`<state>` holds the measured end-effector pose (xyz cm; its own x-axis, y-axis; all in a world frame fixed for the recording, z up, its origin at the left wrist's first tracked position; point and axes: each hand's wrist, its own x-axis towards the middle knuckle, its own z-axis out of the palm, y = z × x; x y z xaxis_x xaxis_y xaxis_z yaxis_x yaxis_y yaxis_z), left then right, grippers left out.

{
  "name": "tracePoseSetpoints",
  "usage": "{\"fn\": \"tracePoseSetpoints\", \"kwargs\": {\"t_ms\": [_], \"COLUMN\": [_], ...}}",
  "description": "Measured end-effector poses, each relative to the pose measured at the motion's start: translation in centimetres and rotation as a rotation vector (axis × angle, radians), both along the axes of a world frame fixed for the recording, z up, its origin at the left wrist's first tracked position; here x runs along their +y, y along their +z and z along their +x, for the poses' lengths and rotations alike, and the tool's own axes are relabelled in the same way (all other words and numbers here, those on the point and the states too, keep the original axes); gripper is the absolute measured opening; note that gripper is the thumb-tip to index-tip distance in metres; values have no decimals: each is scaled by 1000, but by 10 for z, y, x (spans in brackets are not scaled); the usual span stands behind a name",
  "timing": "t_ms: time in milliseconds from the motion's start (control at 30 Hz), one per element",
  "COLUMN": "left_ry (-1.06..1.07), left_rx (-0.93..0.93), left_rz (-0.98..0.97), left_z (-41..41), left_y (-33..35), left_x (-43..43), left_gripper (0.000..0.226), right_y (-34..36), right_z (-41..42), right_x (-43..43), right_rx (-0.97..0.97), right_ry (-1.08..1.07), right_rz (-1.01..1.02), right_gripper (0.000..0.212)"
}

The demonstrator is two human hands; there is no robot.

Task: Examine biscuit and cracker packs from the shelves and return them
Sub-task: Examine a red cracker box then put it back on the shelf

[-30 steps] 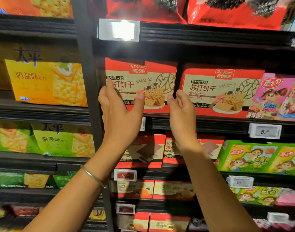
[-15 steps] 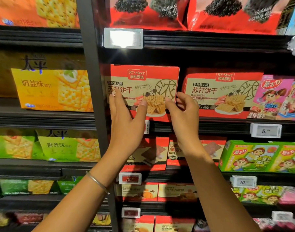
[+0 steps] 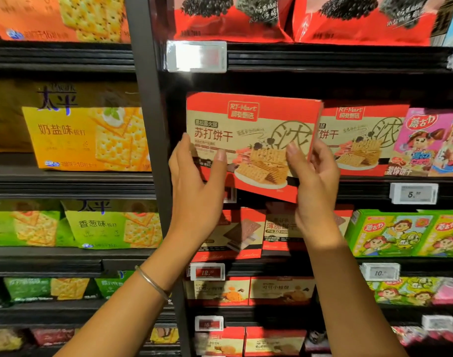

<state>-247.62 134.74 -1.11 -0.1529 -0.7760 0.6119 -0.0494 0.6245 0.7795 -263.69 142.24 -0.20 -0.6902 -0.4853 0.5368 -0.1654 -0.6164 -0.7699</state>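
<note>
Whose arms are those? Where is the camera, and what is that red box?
No machine here. The camera sits on a person's head, looking forward and down, so you see their own two arms reaching out. This is a shop shelf full of biscuits. The left hand and the right hand both grip a red cracker box, tilted, in front of the shelf. A matching box stands to its right, and a yellow cracker pack sits to the left. A white price tag hangs below.

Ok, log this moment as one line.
left hand: grips cracker box left edge | right hand: grips right edge | cracker box: tilted, forward of shelf | twin box: shelved
</note>
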Motion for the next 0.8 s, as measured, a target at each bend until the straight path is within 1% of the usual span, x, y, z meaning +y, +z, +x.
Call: {"fn": "tracePoseSetpoints", "kwargs": {"t_ms": [67,100,167,200,233,267,300,333,367,400,467,533,633,667,800], "left_ry": [-9,-23,-101,-164,-233,-298,-352,-393,-423,-449,-462,-436,-390,-379,-298], "left_rx": [54,80,114,122,126,127,118,100,88,100,187,275,324,331,383], "left_rz": [18,12,-39,-34,4,62,118,167,216,273,384,491,666,729,906], "left_z": [9,14,25,32,39,47,54,61,66,71,78,84,93,96,112], "left_y": [3,5,9,11,12,12,10,6,0,-8,-28,-52,-88,-99,-136], "left_x": [0,0,0,0,0,1,3,7,12,17,28,41,60,65,83], "left_gripper": [81,80,68,66,68,69,70,70,72,73,71,61,40,39,54], "right_y": [-4,-6,-8,-11,-14,-18,-23,-29,-36,-42,-54,-69,-95,-104,-136], "right_z": [-4,-4,1,2,3,5,4,4,3,3,4,5,12,15,34], "right_x": [11,16,26,31,35,40,44,49,53,57,63,67,70,71,75], "right_rx": [-77,-135,-229,-227,-184,-126,-69,-29,-5,20,80,98,58,55,19], "right_ry": [45,78,106,115,132,156,186,216,242,271,345,424,534,564,650], "right_rz": [-20,-22,13,10,-4,6,32,59,91,130,209,284,376,395,494], "right_gripper": [50,55,88,93,80,61,46,39,36,38,49,56,53,52,47]}}
